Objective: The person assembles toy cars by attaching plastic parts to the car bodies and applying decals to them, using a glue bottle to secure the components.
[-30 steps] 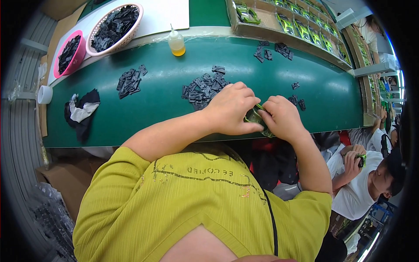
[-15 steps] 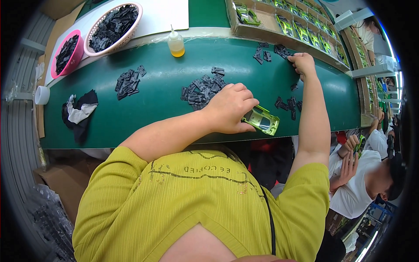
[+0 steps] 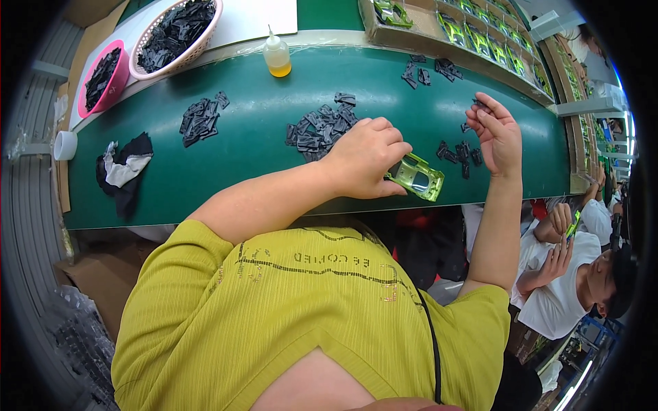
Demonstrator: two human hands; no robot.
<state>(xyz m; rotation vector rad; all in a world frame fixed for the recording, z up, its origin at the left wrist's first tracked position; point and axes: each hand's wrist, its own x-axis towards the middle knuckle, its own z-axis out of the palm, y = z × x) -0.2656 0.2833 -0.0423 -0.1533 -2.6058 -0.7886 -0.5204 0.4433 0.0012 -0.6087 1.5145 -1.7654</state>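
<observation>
One car shell (image 3: pixel 419 179), long axis slanting down-right.

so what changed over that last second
The right hand's grip let go of the green car shell, went out to the black parts by the divided box, then drew back rightward, now pinching a small dark piece. The left hand's grip still holds the shell; the bottle stayed put.

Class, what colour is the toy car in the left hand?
Mostly bright green: the toy car shows best in the head view.
</observation>
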